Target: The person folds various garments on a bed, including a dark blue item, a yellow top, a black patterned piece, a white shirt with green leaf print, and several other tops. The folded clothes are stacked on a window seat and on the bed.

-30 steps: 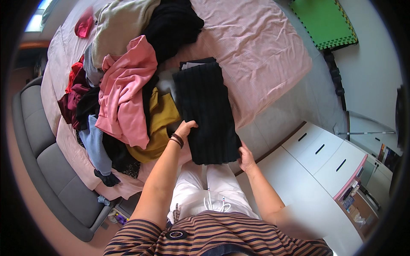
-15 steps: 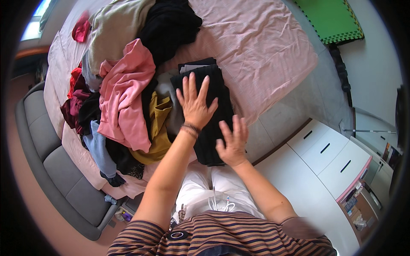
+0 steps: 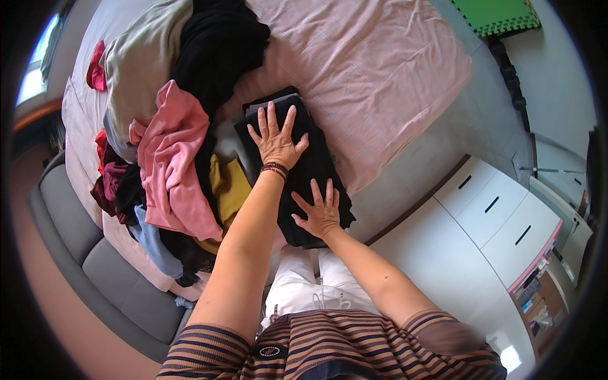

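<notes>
A long folded black garment (image 3: 310, 155) lies on a small stack at the near edge of the bed. My left hand (image 3: 277, 144) rests flat on its far part, fingers spread, with a dark beaded bracelet at the wrist. On the near part, my right hand (image 3: 321, 214) also lies flat with its fingers apart. Grey and dark cloth peeks out at the far end of the stack. Left of it are a mustard garment (image 3: 229, 187), partly behind my left arm, and a crumpled pink top (image 3: 171, 164).
A heap with a beige garment (image 3: 142, 60), a black garment (image 3: 218, 54) and a light blue piece (image 3: 154, 247) covers the bed's left side. Beyond stretches the pink bedsheet (image 3: 373, 69). A grey sofa (image 3: 126, 285) stands at left, a white drawer cabinet (image 3: 468, 234) at right.
My right hand has come down and left onto the black garment. My left hand still presses on it. The whole view has shifted slightly.
</notes>
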Motion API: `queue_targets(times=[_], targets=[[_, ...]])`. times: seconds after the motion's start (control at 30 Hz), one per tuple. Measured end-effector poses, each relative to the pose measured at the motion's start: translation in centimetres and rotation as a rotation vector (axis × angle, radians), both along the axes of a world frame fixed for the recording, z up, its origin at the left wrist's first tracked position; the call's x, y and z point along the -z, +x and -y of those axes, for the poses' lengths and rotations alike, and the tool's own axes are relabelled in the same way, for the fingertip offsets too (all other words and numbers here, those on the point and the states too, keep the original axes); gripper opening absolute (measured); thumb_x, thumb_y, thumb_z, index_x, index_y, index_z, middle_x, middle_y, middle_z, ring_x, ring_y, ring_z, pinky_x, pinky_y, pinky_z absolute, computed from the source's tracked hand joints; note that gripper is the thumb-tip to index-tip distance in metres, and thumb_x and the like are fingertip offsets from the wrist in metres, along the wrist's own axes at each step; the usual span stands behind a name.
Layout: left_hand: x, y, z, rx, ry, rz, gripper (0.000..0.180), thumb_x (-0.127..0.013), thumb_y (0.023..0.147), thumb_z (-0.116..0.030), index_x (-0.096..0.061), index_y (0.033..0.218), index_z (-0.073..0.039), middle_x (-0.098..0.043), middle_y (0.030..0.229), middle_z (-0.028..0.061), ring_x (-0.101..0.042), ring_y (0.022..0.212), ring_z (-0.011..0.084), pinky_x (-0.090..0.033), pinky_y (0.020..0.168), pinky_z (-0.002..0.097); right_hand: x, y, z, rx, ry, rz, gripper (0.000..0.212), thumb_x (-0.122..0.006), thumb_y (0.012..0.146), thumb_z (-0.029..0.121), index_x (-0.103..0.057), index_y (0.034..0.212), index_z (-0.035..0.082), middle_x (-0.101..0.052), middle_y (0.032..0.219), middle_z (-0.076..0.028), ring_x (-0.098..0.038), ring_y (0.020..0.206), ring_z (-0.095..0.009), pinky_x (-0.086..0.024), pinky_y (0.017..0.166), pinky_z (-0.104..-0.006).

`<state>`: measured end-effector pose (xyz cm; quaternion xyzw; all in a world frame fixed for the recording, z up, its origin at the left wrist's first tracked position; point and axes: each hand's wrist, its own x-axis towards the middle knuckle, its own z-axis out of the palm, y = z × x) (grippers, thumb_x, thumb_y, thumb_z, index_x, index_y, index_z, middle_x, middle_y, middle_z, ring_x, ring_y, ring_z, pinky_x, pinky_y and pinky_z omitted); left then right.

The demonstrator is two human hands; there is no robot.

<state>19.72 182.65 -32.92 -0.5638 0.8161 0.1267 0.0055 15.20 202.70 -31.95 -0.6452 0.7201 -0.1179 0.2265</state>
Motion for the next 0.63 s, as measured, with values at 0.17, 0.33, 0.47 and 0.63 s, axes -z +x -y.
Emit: queue_targets(times=[0.17, 0.33, 0.47, 0.63], targets=[[-0.1, -0.4, 0.0, 0.010, 0.007, 0.025, 0.075, -0.063, 0.068, -0.047, -0.034, 0.136, -0.031, -0.009, 0.149, 0.0099, -0.003, 0.137, 0.0309, -0.003, 0.104, 0.0601, 0.1, -0.2, -0.2, 0.007, 0.037, 0.033, 0.064, -0.065, 0.067, 0.052, -0.043, 0.126, 0.042, -0.012, 0.145, -0.012, -0.013, 0.128, -0.049, -0.024, 0.096, -0.0601], [-0.2, -0.5, -0.2, 0.042, -0.009, 0.045, 0.077, -0.062, 0.071, -0.044, -0.029, 0.138, -0.028, -0.008, 0.149, 0.0107, -0.003, 0.137, 0.0321, -0.005, 0.104, 0.0600, -0.2, -0.4, -0.3, 0.019, 0.061, 0.070, 0.063, -0.064, 0.069, 0.052, -0.041, 0.127, 0.043, -0.011, 0.146, -0.010, -0.011, 0.129, -0.048, -0.023, 0.097, -0.0603], [0.2, -0.5, -0.3, 0.075, -0.091, 0.023, 0.080, -0.064, 0.068, -0.046, -0.029, 0.138, -0.029, -0.010, 0.148, 0.0122, -0.006, 0.137, 0.0328, -0.008, 0.102, 0.0623, -0.9, -0.8, -0.4, 0.041, 0.063, 0.125, 0.064, -0.062, 0.071, 0.050, -0.038, 0.130, 0.042, -0.009, 0.147, -0.009, -0.009, 0.130, -0.046, -0.022, 0.099, -0.0584], [-1.1, -0.9, -0.3, 0.096, -0.017, 0.106, 0.085, -0.062, 0.071, -0.048, -0.020, 0.142, -0.031, -0.004, 0.150, 0.0113, -0.005, 0.137, 0.0333, -0.005, 0.103, 0.0618, -3.1, -1.0, -1.2, 0.066, 0.114, 0.105, 0.069, -0.062, 0.072, 0.053, -0.033, 0.133, 0.042, -0.007, 0.149, -0.008, -0.004, 0.133, -0.043, -0.016, 0.103, -0.0583]])
